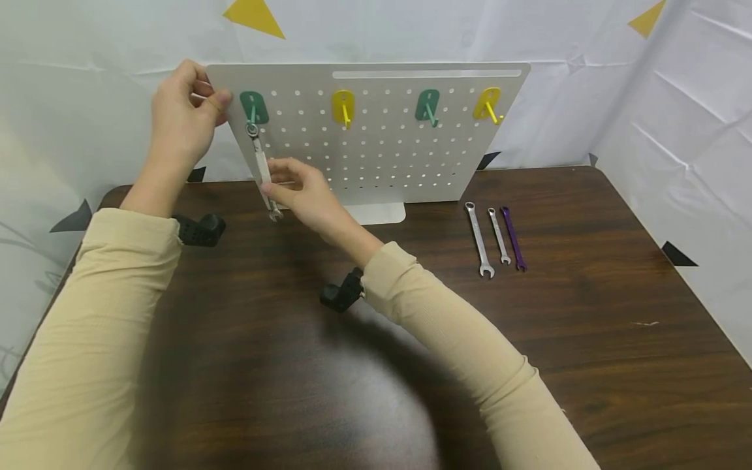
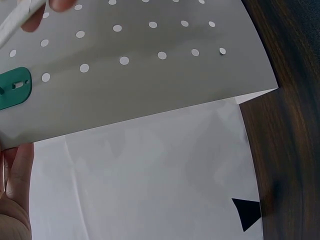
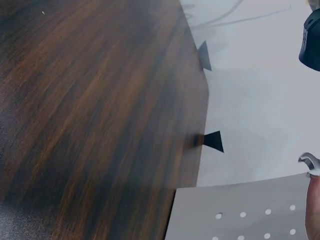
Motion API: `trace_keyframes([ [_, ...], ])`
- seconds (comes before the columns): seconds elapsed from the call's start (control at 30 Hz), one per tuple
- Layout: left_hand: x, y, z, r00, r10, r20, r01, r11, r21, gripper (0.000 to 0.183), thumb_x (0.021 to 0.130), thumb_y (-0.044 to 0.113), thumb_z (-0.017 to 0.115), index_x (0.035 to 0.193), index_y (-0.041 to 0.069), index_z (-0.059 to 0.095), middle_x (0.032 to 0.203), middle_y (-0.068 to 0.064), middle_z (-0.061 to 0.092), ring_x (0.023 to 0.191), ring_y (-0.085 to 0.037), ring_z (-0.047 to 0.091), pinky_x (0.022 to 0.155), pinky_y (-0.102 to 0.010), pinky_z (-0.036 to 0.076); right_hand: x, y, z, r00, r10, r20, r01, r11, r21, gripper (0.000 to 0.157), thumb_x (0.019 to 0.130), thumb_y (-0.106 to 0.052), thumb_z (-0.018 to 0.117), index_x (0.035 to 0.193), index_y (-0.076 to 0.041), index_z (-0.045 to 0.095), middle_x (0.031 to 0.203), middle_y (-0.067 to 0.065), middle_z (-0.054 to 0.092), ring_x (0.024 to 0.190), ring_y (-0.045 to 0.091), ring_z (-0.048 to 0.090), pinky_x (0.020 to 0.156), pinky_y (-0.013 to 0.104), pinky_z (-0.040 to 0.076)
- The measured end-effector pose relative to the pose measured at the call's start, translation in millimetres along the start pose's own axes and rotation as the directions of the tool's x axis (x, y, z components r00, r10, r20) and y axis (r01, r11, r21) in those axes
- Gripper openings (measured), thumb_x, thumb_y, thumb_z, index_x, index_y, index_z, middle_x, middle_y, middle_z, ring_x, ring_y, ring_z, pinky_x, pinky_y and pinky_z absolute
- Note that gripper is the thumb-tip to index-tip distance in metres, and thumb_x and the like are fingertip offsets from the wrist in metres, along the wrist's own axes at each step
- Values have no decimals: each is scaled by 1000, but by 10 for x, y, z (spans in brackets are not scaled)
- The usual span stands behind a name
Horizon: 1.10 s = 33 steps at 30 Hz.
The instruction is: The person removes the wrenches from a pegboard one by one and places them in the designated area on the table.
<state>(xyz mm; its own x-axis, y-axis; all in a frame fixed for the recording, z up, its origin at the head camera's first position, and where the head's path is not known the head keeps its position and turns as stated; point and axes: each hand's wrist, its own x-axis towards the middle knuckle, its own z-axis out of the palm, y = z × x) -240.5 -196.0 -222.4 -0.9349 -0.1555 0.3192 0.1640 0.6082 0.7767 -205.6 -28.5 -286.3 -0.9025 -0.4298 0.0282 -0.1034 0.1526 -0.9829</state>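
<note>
A pale grey pegboard [image 1: 376,153] stands at the table's back. My left hand [image 1: 183,121] grips its upper left edge, thumb in front; part of that hand also shows in the left wrist view, below the board's edge. With my right hand [image 1: 305,192] I pinch a silver combination wrench [image 1: 262,156] near its lower part, open end down. Its ring end meets the tip of the leftmost green hook [image 1: 254,106]; whether the hook passes through the ring I cannot tell. In the right wrist view the wrench's open jaw end [image 3: 311,163] shows beside my thumb [image 3: 313,205].
Right along the board come a yellow hook [image 1: 343,106], another green hook [image 1: 427,106] and another yellow hook [image 1: 487,104], none bearing anything. On the dark wooden table [image 1: 587,365] lie a large silver wrench [image 1: 478,239], a smaller silver wrench [image 1: 498,235] and a purple wrench [image 1: 514,237].
</note>
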Motion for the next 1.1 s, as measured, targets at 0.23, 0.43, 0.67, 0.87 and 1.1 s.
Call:
trace_keyframes([
  [0.23,4,20,-4,1000,-25,7,25,1000,-14,6,94,22,58,96,22,53,85,18,43,78,7,50,89,-15,59,-34,-50,-1,998,17,-66,-15,1000,25,35,96,-8,56,130,0,53,122,18,59,114,25,61,90,23,58],
  [0.43,10,26,-1,999,-36,9,36,999,-1,6,94,22,58,98,21,53,85,18,43,79,7,50,90,-16,59,-75,-106,-16,994,55,-99,-52,998,37,33,94,-5,58,127,-1,57,120,15,61,110,23,62,81,17,57],
  [0.67,-3,24,-4,1000,-30,10,30,1000,-10,7,94,21,58,99,20,54,85,18,43,78,7,50,90,-15,58,-123,-156,0,994,55,-93,-46,994,103,37,91,-2,61,128,-1,56,117,17,62,105,24,65,83,21,61],
  [0.87,-8,23,-4,1000,-28,11,28,999,-30,6,94,21,59,96,21,53,85,17,43,78,7,50,85,-10,58,-166,-207,13,993,83,-79,-70,986,153,40,91,-3,63,129,-4,55,115,15,63,99,20,66,79,19,61],
  [1.1,-6,7,-11,999,-36,17,37,999,-34,7,94,22,58,95,22,52,86,17,44,79,6,51,83,-8,58,-195,-244,17,994,98,-57,-85,975,205,40,90,-4,64,129,-5,55,115,15,64,103,26,67,82,22,62],
])
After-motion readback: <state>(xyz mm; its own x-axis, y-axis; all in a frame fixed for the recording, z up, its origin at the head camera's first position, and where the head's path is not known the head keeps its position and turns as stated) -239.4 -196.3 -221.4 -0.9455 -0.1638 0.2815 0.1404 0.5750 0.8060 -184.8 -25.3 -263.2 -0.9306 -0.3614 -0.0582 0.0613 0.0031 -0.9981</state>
